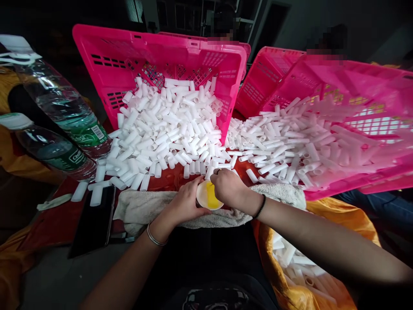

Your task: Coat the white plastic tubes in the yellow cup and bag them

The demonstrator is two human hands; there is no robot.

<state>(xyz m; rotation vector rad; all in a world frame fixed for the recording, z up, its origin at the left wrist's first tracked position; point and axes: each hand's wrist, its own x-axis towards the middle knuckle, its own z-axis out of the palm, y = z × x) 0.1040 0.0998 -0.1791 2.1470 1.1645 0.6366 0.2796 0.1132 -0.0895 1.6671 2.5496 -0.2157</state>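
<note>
My left hand (pixel 186 199) is wrapped round a small, round, whitish cup-like object (pixel 201 199) with a yellow patch (pixel 212 196) in it. My right hand (pixel 230 189) has its fingers closed at the far right rim of that object. Whatever lies between those fingers is hidden; one white tube shows just beyond them. Under both wrists lies a folded grey-white towel (pixel 145 206). Many short white plastic tubes (pixel 167 125) are heaped on the red surface in front of my hands.
Tipped pink crates (pixel 234 86) stand behind the tubes, with another pink crate (pixel 342 77) at right. Two water bottles (pixel 64 99) and a black phone (pixel 93 224) are at left. An orange sack (pixel 271 258) holding tubes is at lower right. People sit beyond the crates.
</note>
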